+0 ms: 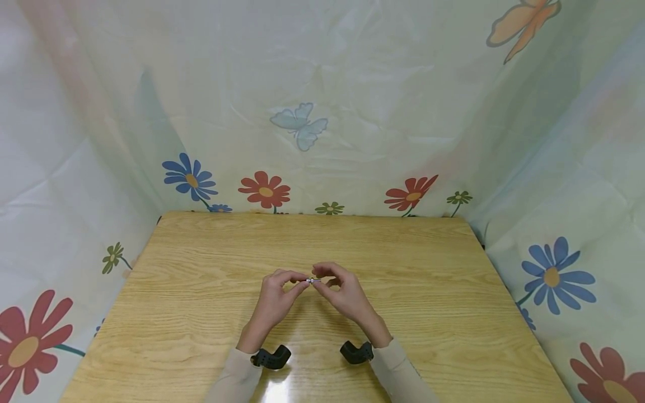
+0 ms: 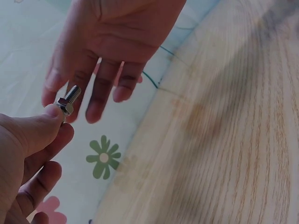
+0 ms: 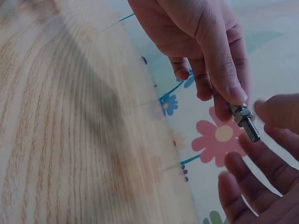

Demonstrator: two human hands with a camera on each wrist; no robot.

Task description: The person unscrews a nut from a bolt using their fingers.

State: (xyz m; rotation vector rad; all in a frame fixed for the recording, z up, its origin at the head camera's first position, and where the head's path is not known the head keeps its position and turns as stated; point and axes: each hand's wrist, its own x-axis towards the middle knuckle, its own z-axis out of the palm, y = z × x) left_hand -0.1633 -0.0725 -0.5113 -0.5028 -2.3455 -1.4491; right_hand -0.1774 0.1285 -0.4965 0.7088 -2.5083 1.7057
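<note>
My left hand [image 1: 276, 296] pinches a small silver bolt [image 1: 314, 280] by its head end, between thumb and forefinger. A hex nut [image 2: 65, 105] sits on the bolt near those fingertips, and the threaded end sticks out past it toward my right hand [image 1: 347, 294]. In the right wrist view the right thumb [image 3: 278, 110] is close beside the nut, and the other fingers are spread below the threaded end. A gap shows between the right thumb and forefinger in the head view. The bolt's head is mostly hidden by the left fingertips.
Both hands are over the middle of a wooden table [image 1: 201, 246]. A pale curtain [image 1: 353, 67] printed with flowers and butterflies hangs behind the table and along both sides. Each wrist carries a black camera mount [image 1: 272, 358].
</note>
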